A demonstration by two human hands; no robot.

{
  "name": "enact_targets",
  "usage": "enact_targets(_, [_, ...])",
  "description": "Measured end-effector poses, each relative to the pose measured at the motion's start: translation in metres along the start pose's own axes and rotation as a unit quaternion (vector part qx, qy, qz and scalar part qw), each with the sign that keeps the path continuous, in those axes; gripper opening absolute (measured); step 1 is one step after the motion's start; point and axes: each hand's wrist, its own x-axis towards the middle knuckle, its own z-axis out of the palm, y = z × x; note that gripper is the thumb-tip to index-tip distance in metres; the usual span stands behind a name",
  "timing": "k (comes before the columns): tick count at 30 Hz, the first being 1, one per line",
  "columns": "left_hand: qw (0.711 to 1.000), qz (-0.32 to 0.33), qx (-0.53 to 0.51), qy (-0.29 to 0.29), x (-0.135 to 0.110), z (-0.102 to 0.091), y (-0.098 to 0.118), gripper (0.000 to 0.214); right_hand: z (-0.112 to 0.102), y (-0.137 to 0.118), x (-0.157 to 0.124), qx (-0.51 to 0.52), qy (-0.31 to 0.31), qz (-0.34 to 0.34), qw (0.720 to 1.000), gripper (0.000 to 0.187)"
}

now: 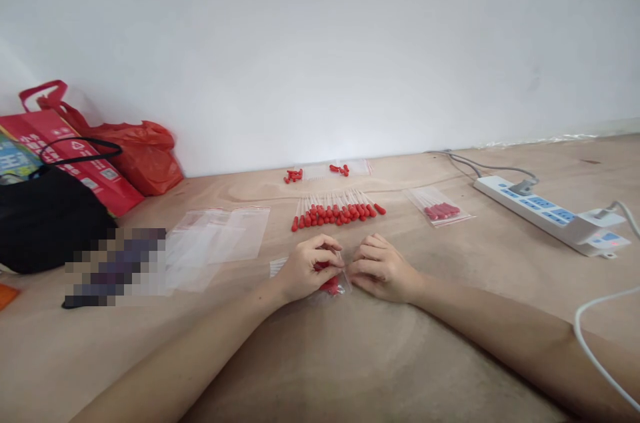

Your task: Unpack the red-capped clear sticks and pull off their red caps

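— Both your hands meet on the table. Where is the bag?
— Right between them, touching both. Your left hand curls its fingers over the small clear bag and pinches its top. Red bulbs show through the plastic under your thumb. Your right hand pinches the bag's right edge, fingertips bent in and knuckles up.
— Is the bag lifted?
— I cannot tell whether it rests on the table or hangs just above it.
— And the droppers?
— You have a row of them just beyond your fingers, red bulbs toward you, apart from both hands. One filled bag lies right of the row, well clear of your right hand. Some empty bags lie near your left hand, further left. At the far right sits a power strip.
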Motion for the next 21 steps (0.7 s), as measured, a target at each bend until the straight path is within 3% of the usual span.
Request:
enact_targets(11, [0.999,0.035,0.001,-0.006,-0.0016,0.0027,-0.0022,0.02,-0.0026,-0.0003,0.0062,-0.024,-0.01,-0.066,0.997,0.007])
enact_targets(16, [0.998,0.056,0.009,-0.018,-0.0015,0.002,-0.0001,0.021,-0.0037,0.0036,0.0076,-0.082,0.002,-0.115,0.99,0.008])
enact_targets(21, [0.994,0.051,0.058,-0.075,0.002,-0.002,0.0057,0.02,-0.0024,0.0082,0.0071,-0.109,0.028,-0.127,0.985,0.014])
